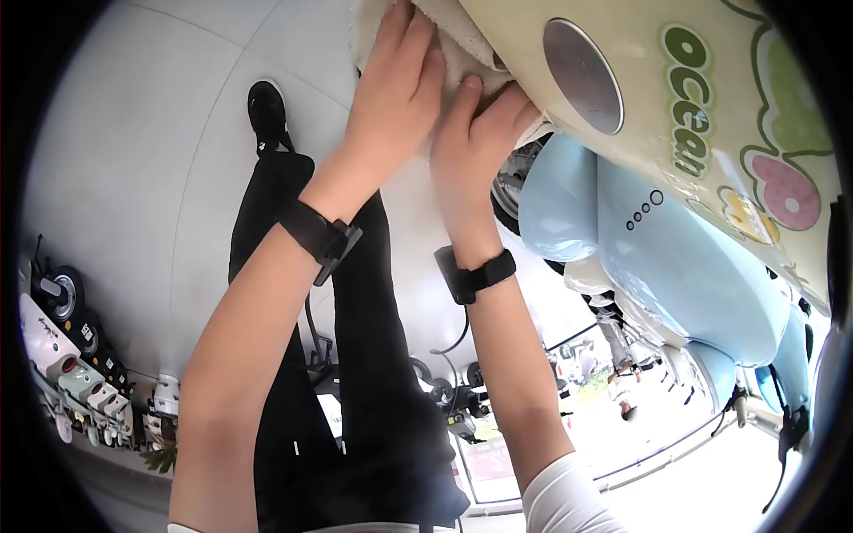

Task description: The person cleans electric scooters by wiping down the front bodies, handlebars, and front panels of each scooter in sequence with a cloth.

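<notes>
A cream-coloured cloth (460, 35) is bunched against the lower edge of a cream scooter body panel (533, 84) at the top of the head view. My left hand (395, 93) grips the cloth from the left, its fingers partly hidden in the folds. Close beside it, my right hand (480, 138) has its fingers curled onto the cloth, right at the panel's edge. The panel carries green "ocean" lettering (687, 98), an oval silver disc (584, 75) and a pink flower sticker (786, 191). Both wrists wear black straps.
A light blue scooter (657, 249) stands just right of my right forearm. More scooters (84, 382) line up at the far left. My black shoe (268, 111) is on the grey tiled floor (142, 133). Another person (625, 391) is in the distance by the bright windows.
</notes>
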{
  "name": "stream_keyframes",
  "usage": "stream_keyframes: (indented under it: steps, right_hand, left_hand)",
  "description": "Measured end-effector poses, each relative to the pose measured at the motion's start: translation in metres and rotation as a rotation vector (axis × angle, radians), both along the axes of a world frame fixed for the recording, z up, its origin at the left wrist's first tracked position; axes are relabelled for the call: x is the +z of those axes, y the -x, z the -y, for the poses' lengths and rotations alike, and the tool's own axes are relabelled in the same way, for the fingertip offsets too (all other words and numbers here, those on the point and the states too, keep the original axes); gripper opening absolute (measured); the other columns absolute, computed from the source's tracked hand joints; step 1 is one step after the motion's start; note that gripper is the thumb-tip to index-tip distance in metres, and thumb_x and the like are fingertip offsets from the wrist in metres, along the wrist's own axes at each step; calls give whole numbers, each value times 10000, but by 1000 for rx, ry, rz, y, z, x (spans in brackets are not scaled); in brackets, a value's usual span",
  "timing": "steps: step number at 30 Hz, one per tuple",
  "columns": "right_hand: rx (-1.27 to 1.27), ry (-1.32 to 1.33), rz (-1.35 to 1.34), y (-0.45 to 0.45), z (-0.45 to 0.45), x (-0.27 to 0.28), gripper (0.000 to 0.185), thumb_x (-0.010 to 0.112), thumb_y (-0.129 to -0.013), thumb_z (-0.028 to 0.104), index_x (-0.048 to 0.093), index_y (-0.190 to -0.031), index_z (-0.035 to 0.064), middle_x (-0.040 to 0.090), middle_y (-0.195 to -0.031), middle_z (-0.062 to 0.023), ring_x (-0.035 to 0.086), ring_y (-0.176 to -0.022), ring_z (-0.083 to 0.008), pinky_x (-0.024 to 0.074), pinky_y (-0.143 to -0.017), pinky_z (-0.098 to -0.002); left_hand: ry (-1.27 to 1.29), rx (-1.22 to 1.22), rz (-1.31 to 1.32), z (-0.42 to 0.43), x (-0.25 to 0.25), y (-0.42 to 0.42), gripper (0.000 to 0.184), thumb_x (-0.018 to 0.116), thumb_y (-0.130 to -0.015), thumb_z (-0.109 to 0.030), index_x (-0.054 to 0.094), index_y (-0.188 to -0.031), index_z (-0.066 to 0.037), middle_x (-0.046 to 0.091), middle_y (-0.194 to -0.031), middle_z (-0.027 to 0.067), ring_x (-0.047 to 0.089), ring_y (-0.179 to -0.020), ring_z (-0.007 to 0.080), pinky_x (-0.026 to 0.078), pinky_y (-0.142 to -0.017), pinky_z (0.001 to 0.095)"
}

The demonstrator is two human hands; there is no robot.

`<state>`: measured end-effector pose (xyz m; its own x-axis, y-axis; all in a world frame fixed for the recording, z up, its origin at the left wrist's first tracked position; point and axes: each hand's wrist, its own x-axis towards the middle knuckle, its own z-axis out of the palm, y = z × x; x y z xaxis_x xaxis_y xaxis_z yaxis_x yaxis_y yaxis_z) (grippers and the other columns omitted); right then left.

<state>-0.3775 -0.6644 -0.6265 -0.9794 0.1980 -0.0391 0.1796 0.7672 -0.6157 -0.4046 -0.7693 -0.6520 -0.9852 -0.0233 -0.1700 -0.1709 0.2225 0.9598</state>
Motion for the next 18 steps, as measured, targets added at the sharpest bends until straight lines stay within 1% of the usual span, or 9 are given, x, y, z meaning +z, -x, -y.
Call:
stream_keyframes:
  steps: [1,2,4,7,10,14,15,17,18]
  right_hand:
    - [6,-56,-13,2,-3,-6,619,541,-1030,236,302,-1476,-121,291,-1500,-373,325,-1358,-516,230,-1168,-552]
    - [12,-111,-22,2,-7,-12,629,545,-1029,248,303,-1476,-123,296,-1496,-378,325,-1357,-520,233,-1167,-550]
    - [-24,-46,-30,6,-15,-14,654,565,-1019,290,326,-1465,-125,321,-1484,-391,343,-1344,-520,244,-1162,-535]
    - [-157,223,-106,26,-16,-16,424,494,-1046,225,540,-1249,-145,592,-1270,-261,548,-1143,-353,405,-1033,-442]
    - [-253,382,-133,32,-15,-25,418,557,-1002,196,557,-1301,-96,601,-1272,-290,544,-1166,-457,372,-1034,-535]
    - [-140,335,-175,36,-9,-23,446,510,-1029,236,521,-1252,-150,571,-1294,-281,528,-1154,-369,397,-1025,-463]
    - [-96,137,-199,32,-4,-25,483,529,-1016,246,497,-1301,-143,526,-1335,-321,488,-1198,-433,362,-1036,-522]
    - [-5,-255,-246,19,9,-28,582,568,-988,265,447,-1400,-128,437,-1416,-401,407,-1287,-561,292,-1059,-639]
    - [50,-267,-198,11,9,-30,723,588,-964,320,344,-1458,-149,277,-1474,-464,267,-1341,-643,198,-1089,-715]
  left_hand:
    - [-97,10,58,4,-11,9,518,534,-1002,-109,433,-1506,-35,459,-1517,256,482,-1364,430,449,-1095,436]
    - [-48,145,-231,-5,-19,25,478,467,-992,-63,465,-1461,33,451,-1530,266,433,-1408,454,349,-1182,428]
    - [-140,64,-143,2,-17,40,480,461,-1002,-62,450,-1473,29,442,-1534,270,417,-1418,453,345,-1186,427]
    - [-106,39,-256,-1,-19,55,484,462,-1017,-75,429,-1488,33,430,-1539,275,390,-1436,455,326,-1198,441]
    - [-35,50,-385,-12,-21,43,496,466,-1024,-92,409,-1498,43,412,-1542,291,360,-1448,471,301,-1211,468]
    - [64,89,-341,-23,-27,18,511,455,-1046,-120,371,-1522,47,385,-1546,313,335,-1459,481,264,-1226,485]
    - [91,94,-327,-21,-34,15,513,451,-1050,-123,365,-1526,45,381,-1549,312,336,-1461,477,261,-1227,480]
    - [-207,107,-159,-9,-38,24,474,434,-1060,-128,402,-1507,27,395,-1549,295,364,-1446,458,284,-1209,480]
    - [-352,96,-23,-1,-40,28,464,430,-1058,-122,416,-1499,22,398,-1550,289,370,-1440,456,292,-1203,482]
